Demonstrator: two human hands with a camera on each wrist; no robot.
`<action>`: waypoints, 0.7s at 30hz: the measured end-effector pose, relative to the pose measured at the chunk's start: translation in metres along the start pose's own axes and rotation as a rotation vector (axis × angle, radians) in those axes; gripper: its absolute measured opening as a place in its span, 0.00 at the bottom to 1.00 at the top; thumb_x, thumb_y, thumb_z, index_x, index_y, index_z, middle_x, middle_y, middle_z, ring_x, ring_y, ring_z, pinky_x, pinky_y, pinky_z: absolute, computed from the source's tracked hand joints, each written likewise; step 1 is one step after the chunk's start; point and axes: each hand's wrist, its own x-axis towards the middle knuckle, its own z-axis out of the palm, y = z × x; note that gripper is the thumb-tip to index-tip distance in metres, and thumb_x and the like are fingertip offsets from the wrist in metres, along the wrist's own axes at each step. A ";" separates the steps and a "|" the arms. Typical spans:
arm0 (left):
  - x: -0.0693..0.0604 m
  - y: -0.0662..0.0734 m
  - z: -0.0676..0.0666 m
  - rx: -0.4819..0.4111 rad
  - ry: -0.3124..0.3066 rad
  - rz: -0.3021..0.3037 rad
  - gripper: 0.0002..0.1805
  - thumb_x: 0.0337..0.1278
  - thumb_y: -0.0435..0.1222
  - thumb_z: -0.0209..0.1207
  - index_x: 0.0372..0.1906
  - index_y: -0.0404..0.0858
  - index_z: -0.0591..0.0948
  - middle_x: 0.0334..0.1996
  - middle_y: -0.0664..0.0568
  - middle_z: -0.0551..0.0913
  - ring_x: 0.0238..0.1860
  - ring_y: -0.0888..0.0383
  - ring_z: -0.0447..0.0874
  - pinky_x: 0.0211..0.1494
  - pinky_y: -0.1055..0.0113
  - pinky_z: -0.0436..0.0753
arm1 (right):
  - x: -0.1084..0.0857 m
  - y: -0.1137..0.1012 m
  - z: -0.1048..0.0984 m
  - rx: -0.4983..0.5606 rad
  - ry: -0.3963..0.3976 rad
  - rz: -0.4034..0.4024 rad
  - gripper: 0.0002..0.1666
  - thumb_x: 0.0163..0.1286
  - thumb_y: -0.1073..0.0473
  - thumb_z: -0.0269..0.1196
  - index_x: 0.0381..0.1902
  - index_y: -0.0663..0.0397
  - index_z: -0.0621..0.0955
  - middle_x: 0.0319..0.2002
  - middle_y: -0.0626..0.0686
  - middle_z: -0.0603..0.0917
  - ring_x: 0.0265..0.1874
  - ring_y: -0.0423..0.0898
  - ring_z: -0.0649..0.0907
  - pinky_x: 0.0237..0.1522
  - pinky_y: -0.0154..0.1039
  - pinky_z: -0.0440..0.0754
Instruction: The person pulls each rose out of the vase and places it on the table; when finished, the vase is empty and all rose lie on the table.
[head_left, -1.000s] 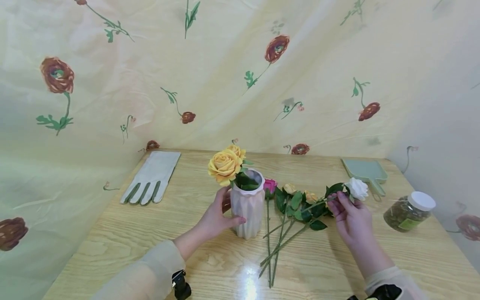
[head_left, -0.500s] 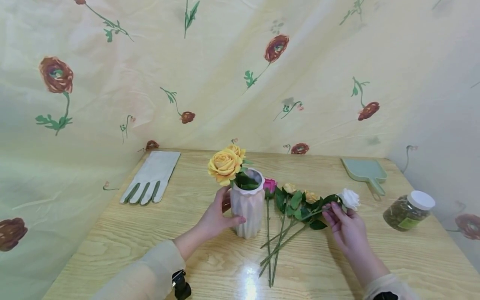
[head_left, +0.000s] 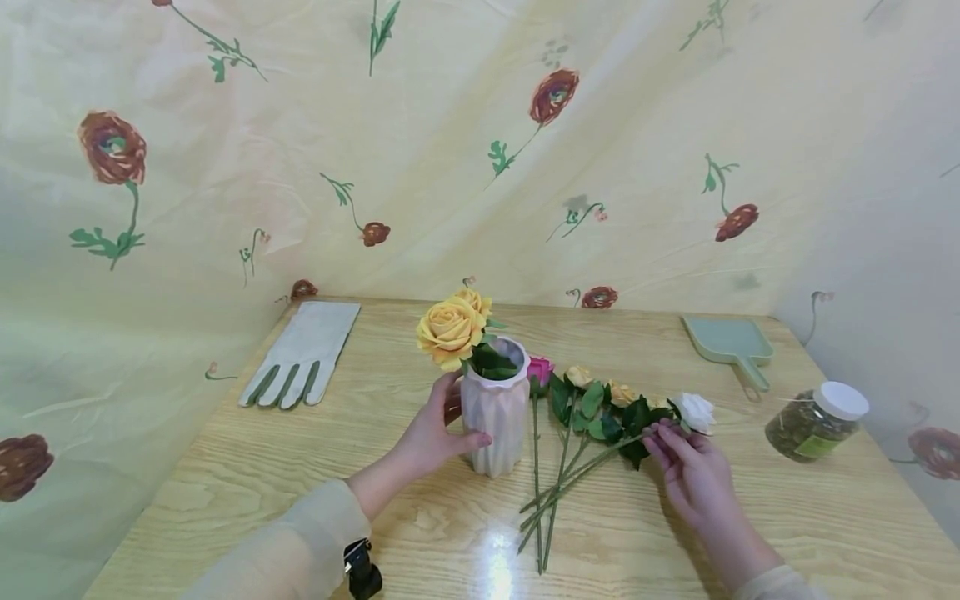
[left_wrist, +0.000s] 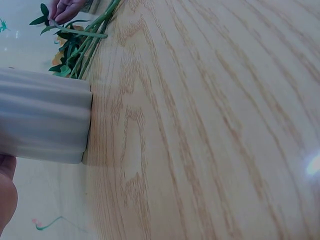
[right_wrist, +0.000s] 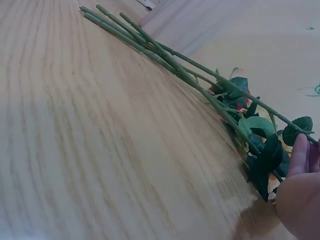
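The wooden tabletop (head_left: 337,483) carries everything, and on it the pale, fluted vase (head_left: 497,421) stands upright, with two yellow roses (head_left: 452,332) leaning out over the left of its mouth. The person's left hand (head_left: 435,429) grips the vase from its left side, thumb across the front.

To the vase's right, loose flowers lie with their stems crossing toward the near edge of the table; a pink rose (head_left: 539,370) lies closest to the vase, just beside it. At the far right of this group is the white rose (head_left: 695,412), and the right hand (head_left: 693,479) is the nearer one to it: its fingers pinch the flower just below the bloom.

The relation that seems to matter most is between this rose's stem (head_left: 609,455) and the vase. From the pinch, the stem slants left and toward the person, over the other stems, while the bloom points the opposite way, to the right. The vase's mouth therefore lies left of the grip and higher than the stem. Where the stem's tip ends among the crossing stems is hard to tell from the head view.
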 end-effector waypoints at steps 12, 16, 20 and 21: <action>0.008 -0.025 0.001 0.010 -0.008 0.034 0.52 0.47 0.38 0.70 0.72 0.39 0.48 0.62 0.39 0.66 0.63 0.45 0.66 0.66 0.52 0.65 | -0.016 0.008 -0.007 -0.023 0.057 0.084 0.07 0.71 0.69 0.52 0.40 0.63 0.78 0.38 0.56 0.81 0.42 0.48 0.83 0.54 0.37 0.76; 0.007 -0.025 0.001 0.025 0.004 0.035 0.53 0.46 0.39 0.70 0.71 0.39 0.48 0.62 0.39 0.66 0.62 0.45 0.66 0.65 0.53 0.67 | -0.019 0.011 -0.007 -0.044 0.068 0.123 0.08 0.72 0.67 0.52 0.40 0.62 0.78 0.37 0.55 0.81 0.42 0.47 0.82 0.54 0.37 0.76; 0.007 -0.027 0.000 0.032 0.007 0.034 0.53 0.45 0.39 0.71 0.71 0.40 0.48 0.62 0.39 0.66 0.62 0.45 0.67 0.64 0.53 0.67 | -0.021 0.011 -0.005 -0.125 0.075 0.155 0.10 0.73 0.64 0.50 0.40 0.61 0.79 0.37 0.54 0.80 0.42 0.46 0.81 0.54 0.36 0.76; 0.007 -0.027 0.000 0.030 0.003 0.036 0.53 0.46 0.39 0.71 0.71 0.40 0.48 0.62 0.39 0.66 0.62 0.45 0.67 0.65 0.53 0.67 | -0.022 0.010 -0.005 -0.141 0.079 0.166 0.10 0.73 0.64 0.50 0.40 0.61 0.79 0.38 0.54 0.79 0.42 0.46 0.81 0.54 0.36 0.76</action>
